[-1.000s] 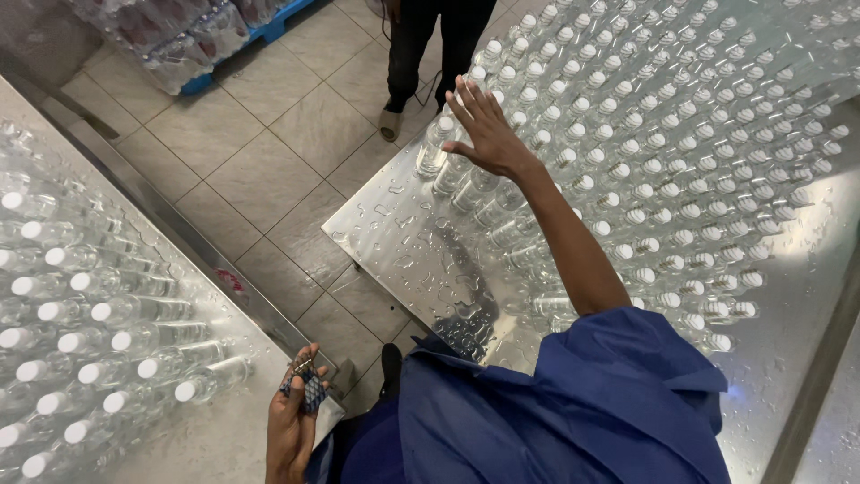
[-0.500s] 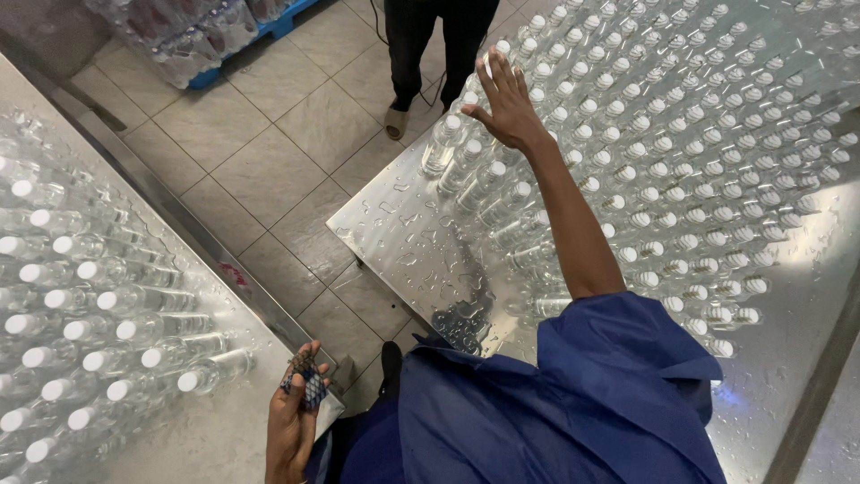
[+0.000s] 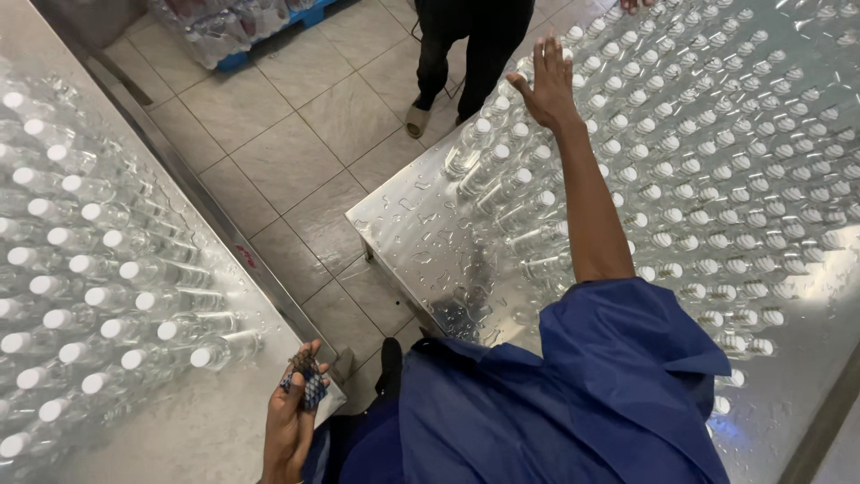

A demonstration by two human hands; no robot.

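Clear plastic bottles with white caps stand packed across the wet steel desk; the right hand reaches out over their near edge, fingers spread, palm against the caps. Down by the second desk, which carries more bottles, the left hand curls around a small dark netted object.
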